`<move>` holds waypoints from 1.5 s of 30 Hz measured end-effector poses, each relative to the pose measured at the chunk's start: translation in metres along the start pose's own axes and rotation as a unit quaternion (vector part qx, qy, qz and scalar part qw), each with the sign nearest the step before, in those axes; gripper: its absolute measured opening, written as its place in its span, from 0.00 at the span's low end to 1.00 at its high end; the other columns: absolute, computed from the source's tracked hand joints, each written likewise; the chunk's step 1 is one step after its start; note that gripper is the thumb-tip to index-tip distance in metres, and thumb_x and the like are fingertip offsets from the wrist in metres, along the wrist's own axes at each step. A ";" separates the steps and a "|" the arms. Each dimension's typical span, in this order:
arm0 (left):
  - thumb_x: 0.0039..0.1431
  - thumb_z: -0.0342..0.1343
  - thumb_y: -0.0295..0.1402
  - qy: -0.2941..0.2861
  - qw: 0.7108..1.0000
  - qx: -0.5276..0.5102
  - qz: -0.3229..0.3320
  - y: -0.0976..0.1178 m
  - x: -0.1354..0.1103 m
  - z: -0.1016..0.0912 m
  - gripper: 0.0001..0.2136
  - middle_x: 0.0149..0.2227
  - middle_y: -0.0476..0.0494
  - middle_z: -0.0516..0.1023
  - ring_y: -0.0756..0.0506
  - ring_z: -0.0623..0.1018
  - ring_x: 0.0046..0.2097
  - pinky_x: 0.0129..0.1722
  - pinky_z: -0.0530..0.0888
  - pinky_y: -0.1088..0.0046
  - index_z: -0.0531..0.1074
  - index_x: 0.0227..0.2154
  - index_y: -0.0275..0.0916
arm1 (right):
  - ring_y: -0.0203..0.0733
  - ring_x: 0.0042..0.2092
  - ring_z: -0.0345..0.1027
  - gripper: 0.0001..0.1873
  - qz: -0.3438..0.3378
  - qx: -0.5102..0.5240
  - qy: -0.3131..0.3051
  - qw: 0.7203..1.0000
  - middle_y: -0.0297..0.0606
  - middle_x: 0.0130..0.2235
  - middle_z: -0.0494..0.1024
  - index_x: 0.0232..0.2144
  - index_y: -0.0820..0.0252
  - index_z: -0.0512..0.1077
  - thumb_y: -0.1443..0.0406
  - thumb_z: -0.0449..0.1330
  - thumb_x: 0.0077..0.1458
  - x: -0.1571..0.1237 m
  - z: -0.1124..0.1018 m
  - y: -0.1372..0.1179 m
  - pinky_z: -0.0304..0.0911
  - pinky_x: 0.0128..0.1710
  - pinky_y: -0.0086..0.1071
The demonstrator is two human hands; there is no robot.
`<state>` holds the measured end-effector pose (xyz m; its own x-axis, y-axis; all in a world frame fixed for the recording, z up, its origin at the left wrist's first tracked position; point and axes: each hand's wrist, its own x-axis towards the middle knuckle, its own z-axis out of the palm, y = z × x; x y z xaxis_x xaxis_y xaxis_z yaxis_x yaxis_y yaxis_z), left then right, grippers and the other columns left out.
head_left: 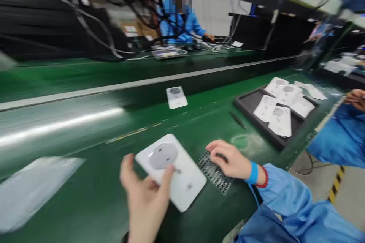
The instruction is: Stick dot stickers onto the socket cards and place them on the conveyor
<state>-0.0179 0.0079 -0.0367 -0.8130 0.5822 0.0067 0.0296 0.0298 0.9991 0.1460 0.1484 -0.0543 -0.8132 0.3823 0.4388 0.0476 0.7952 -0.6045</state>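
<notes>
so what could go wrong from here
The left hand has the white plate near one side, thumb on its face, so it might slip or get smudged. The right hand is at a dark speckled sheet, which a stray brush could shift. In the dark tray, the other white plates overlap loosely and could slide and scuff each other.
</notes>
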 end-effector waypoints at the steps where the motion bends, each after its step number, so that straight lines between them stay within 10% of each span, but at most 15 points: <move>1: 0.42 0.70 0.45 -0.017 0.999 -0.010 -0.032 0.000 -0.004 0.000 0.41 0.41 0.40 0.80 0.45 0.80 0.30 0.27 0.78 0.73 0.59 0.57 0.39 | 0.41 0.48 0.69 0.08 0.022 0.048 0.041 0.998 0.48 0.46 0.72 0.30 0.62 0.66 0.75 0.52 0.59 0.001 -0.004 -0.003 0.66 0.50 0.35; 5: 0.46 0.65 0.45 -0.144 0.985 -0.037 -0.087 0.003 -0.026 0.015 0.23 0.31 0.40 0.80 0.42 0.80 0.31 0.28 0.77 0.72 0.72 0.40 0.33 | 0.41 0.52 0.67 0.06 0.038 0.126 0.132 0.982 0.44 0.49 0.71 0.31 0.60 0.69 0.73 0.56 0.58 0.007 -0.012 -0.028 0.63 0.54 0.39; 12: 0.58 0.56 0.36 -0.230 0.973 0.013 -0.020 0.008 -0.049 0.021 0.12 0.29 0.47 0.78 0.48 0.76 0.29 0.28 0.73 0.77 0.74 0.40 0.35 | 0.45 0.52 0.66 0.06 -0.054 0.048 0.127 0.989 0.48 0.49 0.71 0.33 0.61 0.69 0.74 0.55 0.58 0.011 0.004 -0.051 0.67 0.50 0.42; 32: 0.61 0.53 0.32 -0.236 0.969 0.048 0.048 0.013 -0.050 0.019 0.06 0.27 0.51 0.74 0.51 0.72 0.27 0.28 0.69 0.80 0.73 0.35 0.36 | 0.43 0.50 0.73 0.11 -0.195 -0.142 0.123 0.963 0.47 0.43 0.80 0.42 0.65 0.72 0.75 0.52 0.59 0.001 0.002 -0.047 0.61 0.57 0.42; 45: 0.61 0.54 0.39 -0.201 0.979 -0.039 -0.013 0.012 -0.044 0.015 0.13 0.26 0.49 0.74 0.52 0.67 0.25 0.22 0.65 0.81 0.77 0.39 0.34 | 0.43 0.55 0.69 0.19 -0.172 -0.063 0.106 0.977 0.47 0.48 0.77 0.52 0.64 0.68 0.75 0.49 0.61 -0.004 0.005 -0.045 0.64 0.57 0.43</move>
<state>0.0275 -0.0050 -0.0252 -0.5177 0.8553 -0.0207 -0.0465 -0.0039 0.9989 0.1441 0.1084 -0.0322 -0.6560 0.1596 0.7377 -0.1264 0.9403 -0.3159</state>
